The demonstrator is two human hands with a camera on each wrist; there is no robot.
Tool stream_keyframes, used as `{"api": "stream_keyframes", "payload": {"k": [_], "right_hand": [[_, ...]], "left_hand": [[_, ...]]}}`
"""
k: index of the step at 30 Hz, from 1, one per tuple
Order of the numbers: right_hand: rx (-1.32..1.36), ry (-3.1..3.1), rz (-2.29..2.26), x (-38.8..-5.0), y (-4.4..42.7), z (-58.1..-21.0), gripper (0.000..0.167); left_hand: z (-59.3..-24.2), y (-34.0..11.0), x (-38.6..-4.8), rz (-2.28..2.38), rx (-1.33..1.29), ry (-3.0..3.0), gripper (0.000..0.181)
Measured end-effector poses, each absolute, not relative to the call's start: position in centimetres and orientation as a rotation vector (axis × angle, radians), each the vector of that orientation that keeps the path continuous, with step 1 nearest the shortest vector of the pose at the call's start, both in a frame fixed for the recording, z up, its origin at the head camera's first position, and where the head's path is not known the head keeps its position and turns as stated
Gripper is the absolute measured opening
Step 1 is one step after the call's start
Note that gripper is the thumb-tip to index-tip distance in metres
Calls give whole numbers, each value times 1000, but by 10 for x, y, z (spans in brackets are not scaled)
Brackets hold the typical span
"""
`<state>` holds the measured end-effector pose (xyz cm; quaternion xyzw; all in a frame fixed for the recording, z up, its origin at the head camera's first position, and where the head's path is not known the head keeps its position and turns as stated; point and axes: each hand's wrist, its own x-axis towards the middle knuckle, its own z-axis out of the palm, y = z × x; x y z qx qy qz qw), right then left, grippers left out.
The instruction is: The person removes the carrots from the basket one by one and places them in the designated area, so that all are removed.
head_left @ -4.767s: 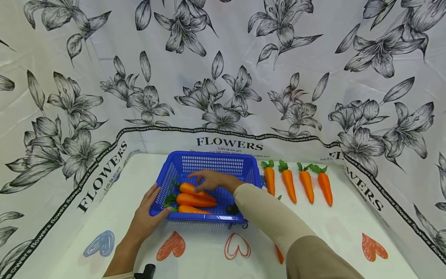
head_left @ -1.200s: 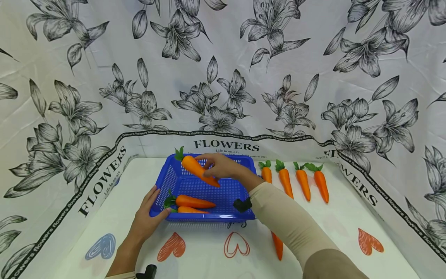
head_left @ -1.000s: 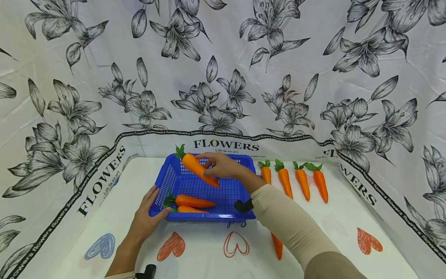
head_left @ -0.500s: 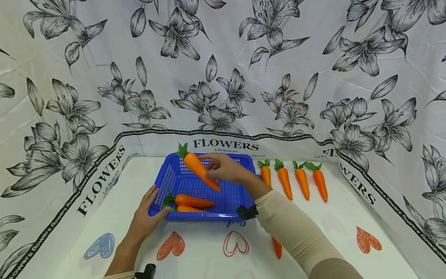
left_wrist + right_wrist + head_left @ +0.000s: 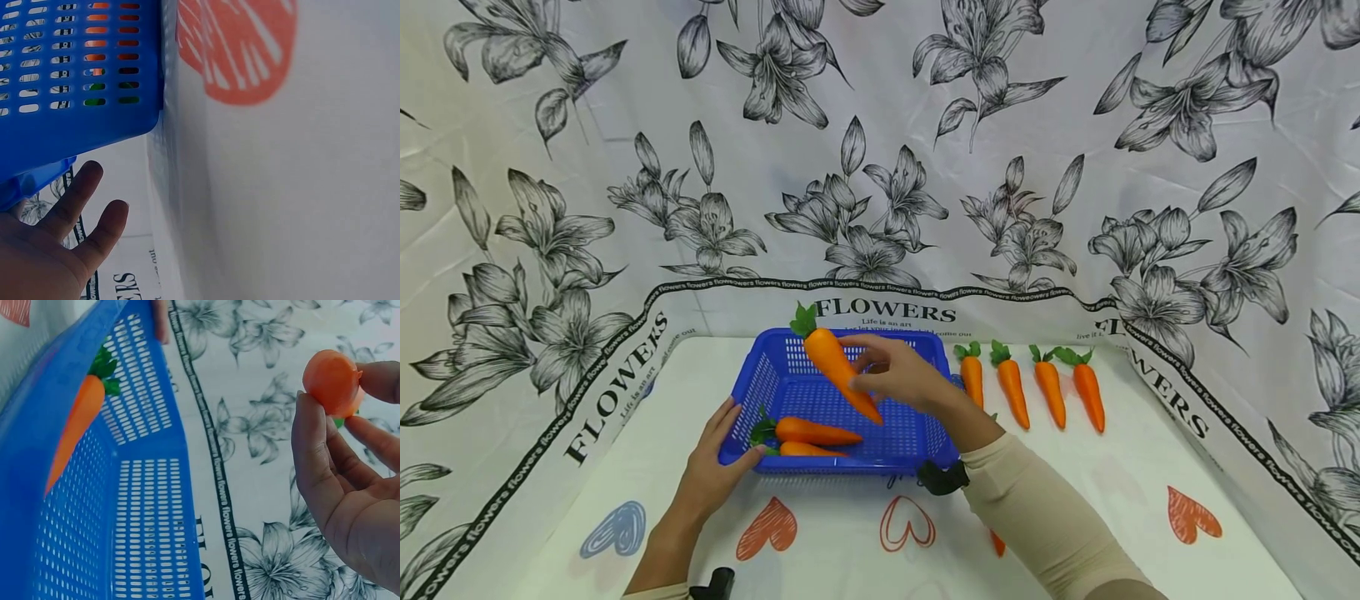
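Note:
My right hand point(image 5: 898, 372) pinches an orange carrot point(image 5: 835, 362) by its lower half, held tilted above the blue plastic basket point(image 5: 850, 465), leafy top up and to the left. In the right wrist view the carrot point(image 5: 331, 381) shows nearly end-on between thumb and fingers. My left hand point(image 5: 718, 462) holds the basket's front left corner, thumb over the rim and fingers along the outside. Two fingers point(image 5: 103, 234) stand spread off the wall in the left wrist view. Inside the basket, two carrots lie at the left: one behind point(image 5: 816, 431), one partly hidden by the front wall point(image 5: 805, 449).
Several carrots point(image 5: 1011, 392) lie in a row right of the basket, leaves away from me. Another carrot point(image 5: 997, 543) is mostly covered by my right forearm. Red and blue hearts mark the white table cloth point(image 5: 1120, 500); a flower-printed curtain point(image 5: 880, 125) hangs behind.
My right hand has taken one carrot from the basket, lifted it, and lately drawn it slightly right and toward me. The left hand has stayed at the corner.

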<state>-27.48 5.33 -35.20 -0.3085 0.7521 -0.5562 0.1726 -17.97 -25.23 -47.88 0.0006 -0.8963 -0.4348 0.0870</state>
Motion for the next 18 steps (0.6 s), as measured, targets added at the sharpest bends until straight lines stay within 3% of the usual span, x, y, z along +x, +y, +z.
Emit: {"api": "stream_keyframes", "payload": {"k": [18], "right_hand": [[-909,2042,-1808,-240,70,-358,58]], "left_hand": [[-477,-251,-179,-1291,6,-2668,84]]}}
